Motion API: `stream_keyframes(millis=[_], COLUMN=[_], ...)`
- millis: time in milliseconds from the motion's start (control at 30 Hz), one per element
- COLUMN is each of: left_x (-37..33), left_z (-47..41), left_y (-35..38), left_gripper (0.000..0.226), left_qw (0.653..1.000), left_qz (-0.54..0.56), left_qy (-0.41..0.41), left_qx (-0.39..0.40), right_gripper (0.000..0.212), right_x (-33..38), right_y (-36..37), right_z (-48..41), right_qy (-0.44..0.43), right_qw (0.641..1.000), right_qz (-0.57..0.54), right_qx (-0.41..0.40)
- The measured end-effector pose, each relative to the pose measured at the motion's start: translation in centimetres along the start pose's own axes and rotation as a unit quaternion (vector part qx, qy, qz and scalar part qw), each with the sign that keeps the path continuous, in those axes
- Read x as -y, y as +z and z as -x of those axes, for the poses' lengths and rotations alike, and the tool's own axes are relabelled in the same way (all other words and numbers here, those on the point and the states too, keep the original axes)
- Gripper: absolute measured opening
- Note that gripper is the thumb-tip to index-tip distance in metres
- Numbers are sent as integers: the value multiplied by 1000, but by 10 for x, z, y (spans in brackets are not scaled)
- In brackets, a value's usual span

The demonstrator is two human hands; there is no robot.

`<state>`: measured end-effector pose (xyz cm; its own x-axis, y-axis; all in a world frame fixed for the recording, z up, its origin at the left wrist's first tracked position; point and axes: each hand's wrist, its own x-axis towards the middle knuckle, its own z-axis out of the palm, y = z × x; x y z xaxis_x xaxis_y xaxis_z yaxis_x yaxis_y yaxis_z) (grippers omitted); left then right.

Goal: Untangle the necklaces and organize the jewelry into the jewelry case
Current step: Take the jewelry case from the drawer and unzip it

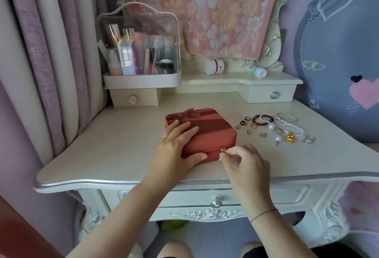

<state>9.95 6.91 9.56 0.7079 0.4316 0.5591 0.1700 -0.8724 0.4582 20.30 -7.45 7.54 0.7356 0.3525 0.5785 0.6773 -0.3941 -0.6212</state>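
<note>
— Left grip [176,145] first: how does it lie?
— Flat on the lid of the red jewelry case [213,132], fingers straight, thumb along its front wall. The right grip [244,161] pinches the gold zipper pull [223,150] at the case's near right corner.
— And the rest?
— Case closed, in the middle of the worktop [102,145]. Right of it, apart, lies the loose jewelry [276,128]: bead and pearl bracelets [293,126], a gold charm [290,137], small rings [307,139].
</note>
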Motion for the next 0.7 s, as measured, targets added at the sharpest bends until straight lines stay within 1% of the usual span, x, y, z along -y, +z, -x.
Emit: stream_keyframes(millis=[100, 267, 400, 533, 600, 700], left_x=[1, 4, 11, 14, 15, 17], left_z=[-1, -2, -7, -9, -11, -14], left_y=[0, -1, -5, -7, -8, -9], left_gripper=[71, 77, 79, 71, 65, 63], left_qw=[1000, 1000, 999, 999, 999, 999], left_qz=[3, -8, -7, -6, 0, -11], left_qy=[0, 11, 18, 21, 19, 23], left_qx=[4, 7, 29, 33, 33, 31], right_gripper=[20, 16, 19, 19, 16, 14], right_x=[-5, -10, -20, -28, -30, -33], right_y=[-3, -9, -17, -21, -18, -10], right_z=[-1, -10, -20, -36, -45, -55], right_qy=[-22, -4, -12, -25, -15, -1], right_qw=[1000, 998, 998, 997, 996, 995], right_qz=[-15, -31, -7, 7, 2, 4], right_qx=[-2, 62, 54, 79, 89, 95])
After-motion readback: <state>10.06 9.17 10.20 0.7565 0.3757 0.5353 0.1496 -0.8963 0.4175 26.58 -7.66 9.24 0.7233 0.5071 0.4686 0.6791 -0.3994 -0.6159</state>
